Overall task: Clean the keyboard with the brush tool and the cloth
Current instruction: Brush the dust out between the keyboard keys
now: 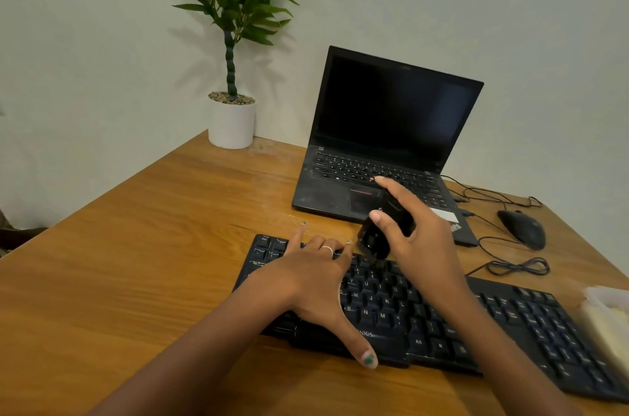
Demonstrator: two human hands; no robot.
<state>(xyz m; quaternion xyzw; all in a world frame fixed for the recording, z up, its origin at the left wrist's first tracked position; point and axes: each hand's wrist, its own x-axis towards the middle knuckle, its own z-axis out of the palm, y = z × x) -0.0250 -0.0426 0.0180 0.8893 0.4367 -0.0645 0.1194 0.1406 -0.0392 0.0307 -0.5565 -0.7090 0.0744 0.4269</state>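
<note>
Two hands busy | left hand [308, 274] flat, fingers spread, pinning keyboard [408, 313] steady; right hand [413, 232] curled round brush tool [376, 238] — bristles on top row, 12 o'clock edge | cloth unseen

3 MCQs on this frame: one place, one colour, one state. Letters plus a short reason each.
1. Where is the mouse?
A. right of the laptop
B. beside the plant pot
C. on the keyboard

2. What colour is the plant pot?
A. black
B. white
C. red

3. What is the right hand doing?
A. lying flat on the desk
B. resting on the mouse
C. gripping the brush tool

Key: 1 A, it lies on the desk off the laptop's right edge. 2 B, the pot is plain white. 3 C, fingers curl round the black tool, bristles at the keys, while the left hand rests spread on the keyboard.
</note>
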